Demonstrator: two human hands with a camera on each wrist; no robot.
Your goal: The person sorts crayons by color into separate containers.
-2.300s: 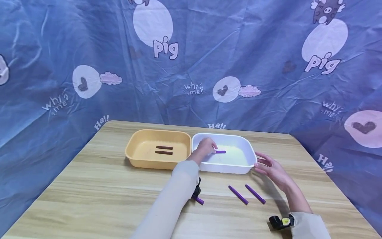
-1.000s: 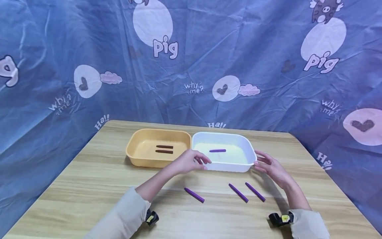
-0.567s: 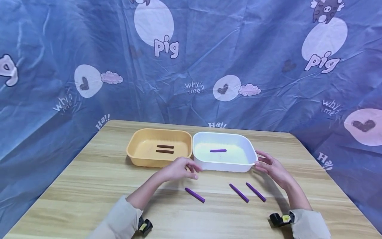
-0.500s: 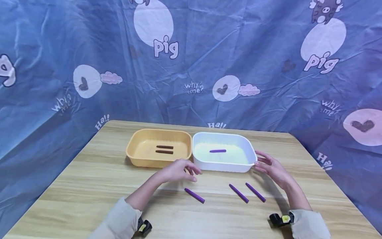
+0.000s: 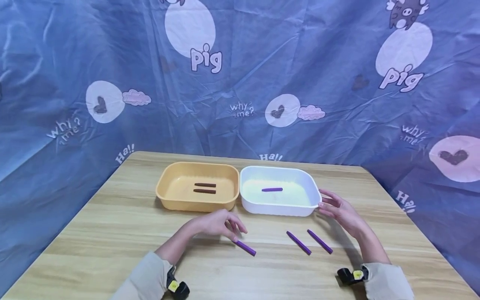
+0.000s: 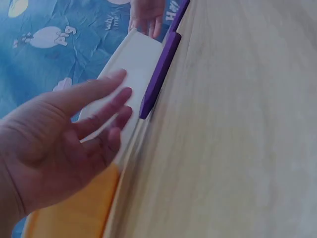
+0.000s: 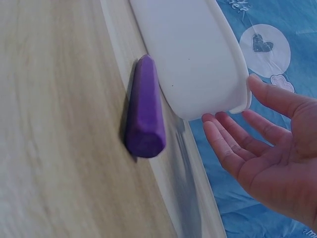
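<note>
My left hand (image 5: 215, 223) hovers over the table with thumb and fingers apart, holding nothing. Its thumb tip overlaps the upper end of a purple crayon (image 5: 245, 248); in the left wrist view a gap shows between fingertips and that crayon (image 6: 159, 77). My right hand (image 5: 343, 214) touches the right front corner of the white tray (image 5: 277, 209), its fingers lightly bent at the rim, as the right wrist view also shows. Two more purple crayons, a left one (image 5: 298, 243) and a right one (image 5: 320, 241), lie before the white tray. Inside it lies one purple crayon (image 5: 272, 189).
A yellow tray (image 5: 196, 205) stands directly left of the white one, with two dark brown crayons, a rear one (image 5: 205, 185) and a front one (image 5: 204, 191), in it. Behind the wooden table (image 5: 93, 250) hangs a blue printed cloth (image 5: 210, 112).
My left hand has left the white tray, where a purple crayon now lies released, and come down toward the left crayon on the table. My right hand stays at the tray's corner.
</note>
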